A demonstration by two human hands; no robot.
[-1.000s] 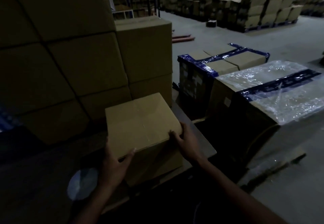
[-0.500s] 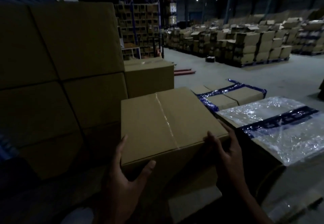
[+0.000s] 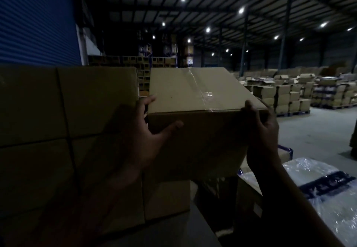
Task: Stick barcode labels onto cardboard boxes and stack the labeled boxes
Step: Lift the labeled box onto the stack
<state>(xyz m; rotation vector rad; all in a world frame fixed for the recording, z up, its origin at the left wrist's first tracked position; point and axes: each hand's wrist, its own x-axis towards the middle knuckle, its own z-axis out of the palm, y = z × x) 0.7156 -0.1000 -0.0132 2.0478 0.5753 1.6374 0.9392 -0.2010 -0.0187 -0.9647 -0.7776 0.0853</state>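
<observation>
Dim warehouse space is seen beyond the work area, with ceiling lights (image 3: pixel 241 10) overhead, a blue roller shutter (image 3: pixel 36 18) at the left and pallets of stacked cartons (image 3: pixel 289 96) across the concrete floor (image 3: pixel 316 128) at the right. A cardboard box (image 3: pixel 201 111), sealed along its top with clear tape, is held up at chest height between the two hands. The left hand (image 3: pixel 143 130) is pressed against the box's left side, fingers spread along that side and the thumb laid across the near face. The right hand (image 3: pixel 260 128) is wrapped round the near right corner, its fingertips curled over the top edge. The box is carried just beside a wall of stacked boxes (image 3: pixel 67 130) at the left, its top level with theirs. A plastic-wrapped pallet load (image 3: pixel 332 188) is seen at the lower right.
</observation>
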